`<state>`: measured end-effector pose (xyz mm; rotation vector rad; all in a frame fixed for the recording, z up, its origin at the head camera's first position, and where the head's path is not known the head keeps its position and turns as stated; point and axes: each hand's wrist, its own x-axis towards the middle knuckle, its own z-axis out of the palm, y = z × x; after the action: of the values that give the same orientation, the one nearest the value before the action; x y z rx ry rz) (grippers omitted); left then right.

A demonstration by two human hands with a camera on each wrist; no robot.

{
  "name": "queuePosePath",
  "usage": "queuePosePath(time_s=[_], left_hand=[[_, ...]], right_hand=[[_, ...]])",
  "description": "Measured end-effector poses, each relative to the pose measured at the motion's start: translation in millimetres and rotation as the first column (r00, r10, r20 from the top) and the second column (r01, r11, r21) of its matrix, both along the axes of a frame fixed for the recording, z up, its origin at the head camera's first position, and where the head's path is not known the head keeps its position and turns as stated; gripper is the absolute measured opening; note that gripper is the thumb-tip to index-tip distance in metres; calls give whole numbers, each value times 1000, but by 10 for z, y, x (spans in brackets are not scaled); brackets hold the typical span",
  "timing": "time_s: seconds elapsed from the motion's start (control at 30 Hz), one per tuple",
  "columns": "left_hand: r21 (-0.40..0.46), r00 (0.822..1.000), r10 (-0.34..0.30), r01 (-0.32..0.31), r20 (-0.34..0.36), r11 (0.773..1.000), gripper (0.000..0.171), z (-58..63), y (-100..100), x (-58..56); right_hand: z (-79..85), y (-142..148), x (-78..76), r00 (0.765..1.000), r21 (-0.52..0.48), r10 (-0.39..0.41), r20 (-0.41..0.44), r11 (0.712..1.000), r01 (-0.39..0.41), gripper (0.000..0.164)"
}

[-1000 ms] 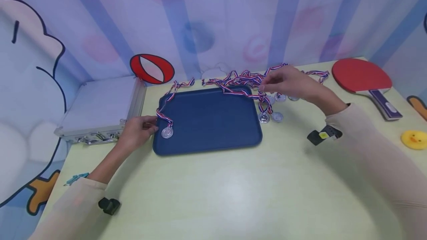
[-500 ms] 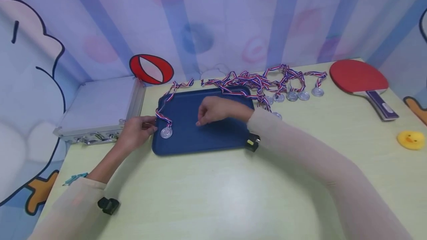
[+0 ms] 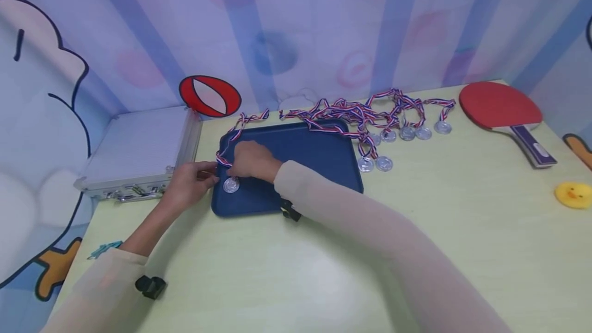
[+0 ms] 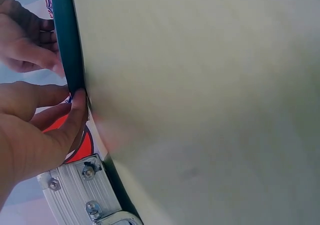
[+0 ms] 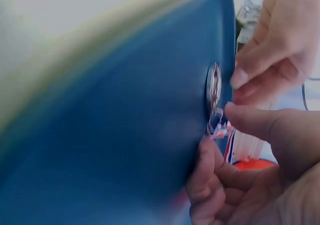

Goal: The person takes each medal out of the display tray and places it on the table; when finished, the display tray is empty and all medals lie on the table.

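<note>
On the table lies a dark blue tray (image 3: 296,189). One silver medal (image 3: 231,185) rests near its left edge, its red, white and blue striped ribbon (image 3: 238,127) trailing over the far left corner. My left hand (image 3: 187,184) holds the tray's left rim between thumb and fingers, as the left wrist view shows. My right hand (image 3: 253,161) is over the tray's left side. In the right wrist view its thumb (image 5: 250,119) and forefinger pinch the ribbon just above the medal, which appears edge-on. From the head view, the right fingertips partly cover that ribbon.
Several more silver medals (image 3: 384,163) with tangled ribbons (image 3: 342,112) lie behind and right of the tray, some ribbon crossing its far rim. A silver case (image 3: 139,143) stands left. At right are a red table tennis bat (image 3: 501,104) and a yellow duck (image 3: 573,194).
My right hand has swept left from the medal pile, across the tray, to the medal at its left edge. The left hand has stayed at the tray's rim.
</note>
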<state>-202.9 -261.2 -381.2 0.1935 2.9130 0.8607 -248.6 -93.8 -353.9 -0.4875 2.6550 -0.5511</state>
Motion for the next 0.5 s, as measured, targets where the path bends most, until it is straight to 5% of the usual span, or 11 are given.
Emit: queuePosePath(time_s=[0.13, 0.5], left_hand=[[3, 1000, 2, -2, 3, 1000, 38, 22, -8, 6], [0, 1000, 1, -1, 7, 1000, 38, -1, 10, 0]], right_hand=[[-4, -115, 61, 997, 16, -69, -25, 997, 70, 25], [-79, -167, 49, 994, -15, -107, -25, 994, 107, 8]])
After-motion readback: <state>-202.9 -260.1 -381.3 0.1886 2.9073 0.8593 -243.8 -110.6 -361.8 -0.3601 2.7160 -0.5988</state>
